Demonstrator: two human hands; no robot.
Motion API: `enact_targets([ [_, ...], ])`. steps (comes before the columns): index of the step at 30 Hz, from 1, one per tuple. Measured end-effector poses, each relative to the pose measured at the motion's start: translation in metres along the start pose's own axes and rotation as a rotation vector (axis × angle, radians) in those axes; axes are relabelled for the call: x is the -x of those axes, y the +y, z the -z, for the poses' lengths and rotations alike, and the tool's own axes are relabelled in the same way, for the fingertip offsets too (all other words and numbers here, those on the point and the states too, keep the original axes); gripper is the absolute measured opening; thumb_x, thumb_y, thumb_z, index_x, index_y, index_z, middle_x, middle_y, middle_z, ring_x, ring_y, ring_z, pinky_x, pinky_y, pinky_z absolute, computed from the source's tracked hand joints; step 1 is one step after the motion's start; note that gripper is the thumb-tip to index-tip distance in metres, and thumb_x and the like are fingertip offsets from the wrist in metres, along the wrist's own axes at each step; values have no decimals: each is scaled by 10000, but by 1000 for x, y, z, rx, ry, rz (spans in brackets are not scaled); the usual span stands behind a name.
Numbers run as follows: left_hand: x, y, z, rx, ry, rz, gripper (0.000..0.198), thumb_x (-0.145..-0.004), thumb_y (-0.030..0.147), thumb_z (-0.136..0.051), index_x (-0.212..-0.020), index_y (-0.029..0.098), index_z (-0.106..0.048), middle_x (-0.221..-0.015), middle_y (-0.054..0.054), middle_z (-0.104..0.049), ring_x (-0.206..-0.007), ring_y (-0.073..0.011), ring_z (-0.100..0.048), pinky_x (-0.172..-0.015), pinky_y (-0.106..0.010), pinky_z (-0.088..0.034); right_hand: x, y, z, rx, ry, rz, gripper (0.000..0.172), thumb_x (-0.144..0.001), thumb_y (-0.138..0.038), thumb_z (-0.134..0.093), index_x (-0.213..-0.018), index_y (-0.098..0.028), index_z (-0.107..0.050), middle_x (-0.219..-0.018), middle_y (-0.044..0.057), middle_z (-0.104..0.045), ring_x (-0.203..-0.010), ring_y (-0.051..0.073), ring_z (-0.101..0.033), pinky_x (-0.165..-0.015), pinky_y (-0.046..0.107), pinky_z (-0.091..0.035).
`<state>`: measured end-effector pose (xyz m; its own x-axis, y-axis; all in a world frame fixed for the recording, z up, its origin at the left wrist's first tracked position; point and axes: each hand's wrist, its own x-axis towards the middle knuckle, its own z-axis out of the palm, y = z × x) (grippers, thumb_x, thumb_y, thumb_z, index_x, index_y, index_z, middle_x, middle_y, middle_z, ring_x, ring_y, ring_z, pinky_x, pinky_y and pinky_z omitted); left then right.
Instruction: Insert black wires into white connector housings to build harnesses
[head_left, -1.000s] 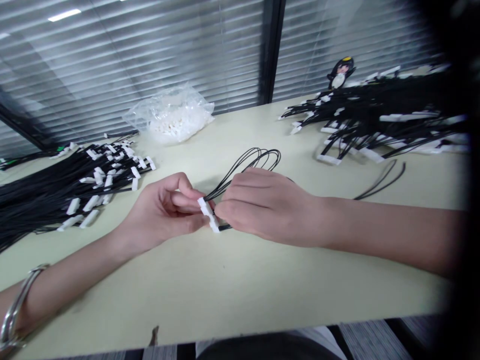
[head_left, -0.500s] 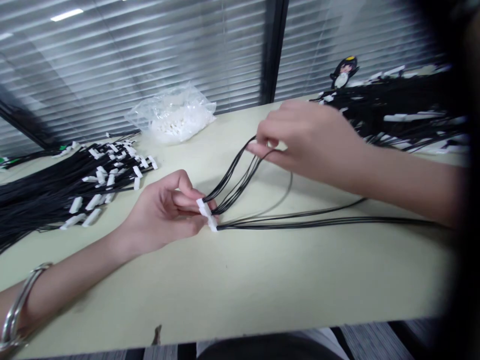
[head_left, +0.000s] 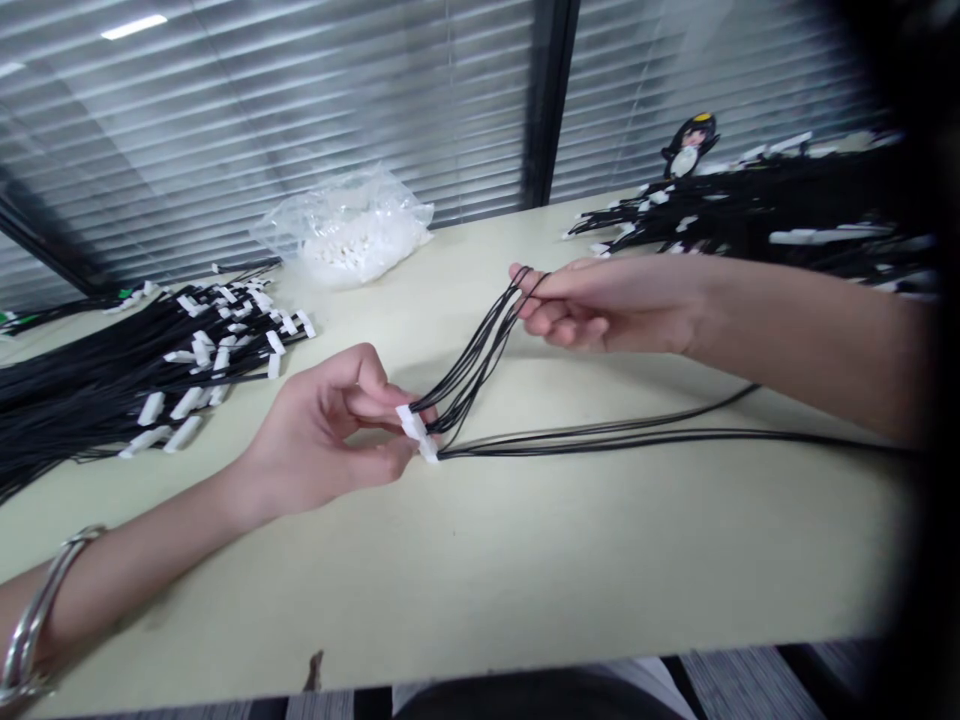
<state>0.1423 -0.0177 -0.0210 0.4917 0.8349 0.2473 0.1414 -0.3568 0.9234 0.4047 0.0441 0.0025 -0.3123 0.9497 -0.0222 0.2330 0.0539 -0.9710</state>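
Observation:
Between the fingertips and thumb of my left hand (head_left: 337,420) is a white plastic connector (head_left: 418,432), tilted, with black wires running out of its right side. My right hand (head_left: 592,305), palm turned partly upward, pinches a bunch of these black wires (head_left: 472,365) up and to the right of the connector. The bunch bows between the two hands, above the table. Other black wires (head_left: 600,440) from the connector's lower end stretch right along the table, passing below my right wrist. Their far ends are out of sight.
On the left lies a pile of black wires with white connectors (head_left: 199,350). A clear plastic bag of small white parts (head_left: 352,235) rests at the back of the table (head_left: 525,560). More wires (head_left: 810,200) are heaped at the back right, near a penguin figure (head_left: 688,148). Window blinds stand behind.
My right hand has turned over from palm-down to partly palm-up, still pinching the wires. A loose wire that curved below it is now gathered in. My left hand has barely moved.

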Motion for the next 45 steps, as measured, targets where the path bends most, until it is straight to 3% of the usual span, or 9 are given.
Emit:
enact_targets([
  [5, -1, 4, -2, -23, 4, 19, 319, -674, -19, -686, -732, 215, -477, -774, 29, -755, -820, -218, -726, -764, -346, -598, -7, 16, -16, -486, -147, -242, 140, -909, -147, -409, -847, -148, -535, -806, 44, -642, -764, 50, -635, -695, 84, -541],
  [13, -3, 5, -3, 13, 44, 113, 286, -697, -4, -678, -753, 204, -490, -761, 36, -762, -797, -195, -729, -713, -287, -602, -5, 15, -3, -342, -273, -199, 100, -840, -194, -556, -846, -117, -620, -914, 76, -668, -872, 127, -647, -848, 222, -536],
  [17, -4, 6, -4, 26, 66, 155, 264, -703, 29, -691, -750, 193, -489, -787, 0, -768, -783, -201, -731, -684, -252, -599, 7, 4, -8, 77, -433, -9, 175, -809, -290, -590, -899, -161, -666, -979, 36, -667, -915, 120, -615, -838, 209, -487],
  [20, -4, 7, -4, 16, 68, 162, 250, -712, 54, -693, -748, 192, -488, -765, 0, -765, -739, -195, -733, -645, -244, -591, 21, -1, -23, 470, -445, 206, 199, -783, -380, -610, -870, -218, -687, -879, -17, -666, -797, 116, -603, -709, 225, -453],
  [23, -3, 9, -5, 19, 67, 180, 246, -721, 77, -697, -754, 192, -483, -729, 11, -756, -705, -179, -730, -641, -245, -579, 33, -1, -41, 680, -431, 442, 143, -805, -328, -588, -831, -217, -674, -863, -29, -658, -860, 132, -587, -754, 259, -419],
  [27, -3, 9, -6, 38, 74, 188, 245, -724, 91, -704, -752, 190, -481, -730, 9, -751, -687, -174, -725, -636, -257, -573, 39, 3, -53, 830, -341, 612, 137, -839, -206, -522, -806, -199, -655, -797, -17, -643, -860, 142, -556, -781, 294, -399],
  [34, -3, 6, -4, 19, 58, 163, 257, -709, 90, -707, -760, 194, -478, -733, -5, -752, -684, -189, -724, -597, -249, -561, 42, 6, -60, 963, -249, 780, 218, -886, -186, -460, -795, -151, -655, -741, 20, -607, -750, 143, -514, -722, 307, -406],
  [39, -4, 5, -3, -4, 32, 150, 250, -711, 87, -689, -765, 205, -475, -737, 28, -752, -700, -184, -725, -615, -251, -559, 46, 7, -64, 1042, -232, 876, 151, -856, -137, -486, -828, -141, -635, -773, 13, -603, -781, 152, -530, -751, 318, -418],
  [45, -2, 3, -1, 31, 12, 123, 244, -729, 62, -680, -785, 206, -490, -747, 36, -747, -707, -141, -715, -640, -218, -550, 47, 14, -70, 1224, -64, 1054, 101, -835, -97, -478, -828, -126, -574, -726, 27, -544, -692, 161, -488, -648, 318, -381],
])
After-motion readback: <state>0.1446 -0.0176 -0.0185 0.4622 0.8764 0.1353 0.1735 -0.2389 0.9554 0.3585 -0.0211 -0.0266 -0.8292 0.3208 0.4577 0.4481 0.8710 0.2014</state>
